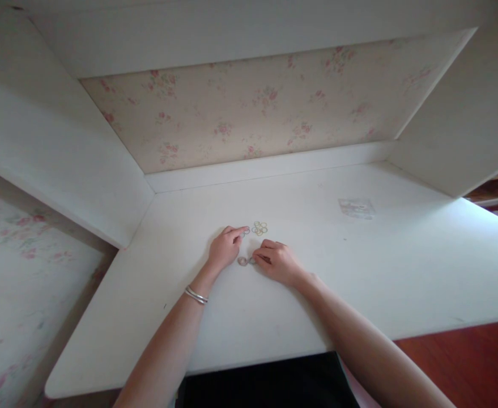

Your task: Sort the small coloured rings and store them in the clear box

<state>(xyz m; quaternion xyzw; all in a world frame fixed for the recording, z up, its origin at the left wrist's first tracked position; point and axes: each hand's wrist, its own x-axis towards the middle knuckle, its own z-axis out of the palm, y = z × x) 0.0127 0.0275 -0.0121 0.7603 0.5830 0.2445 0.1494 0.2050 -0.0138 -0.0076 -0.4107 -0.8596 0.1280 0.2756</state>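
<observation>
My left hand [225, 248] rests on the white desk, its index finger stretched out and the thumb apart from it. The fingertip touches or hovers just over a few thin silvery rings [247, 231], partly hidden by the finger. Right beside them lies a cluster of several thin gold-coloured rings [259, 228], arranged like a flower. Closer to me, my right hand [280, 262] has its thumb and fingers pinched at the edge of a small ring [252, 260]. To the left of that pinch lies a reddish-brown ring or stack of rings [242, 261].
A clear plastic bag [357, 208] lies on the desk [401, 255] to the right. White side panels [452, 107] and a low back ledge [274, 161] enclose it, with floral wallpaper [265, 107] behind. A black surface [269, 382] is at the front edge, below my arms.
</observation>
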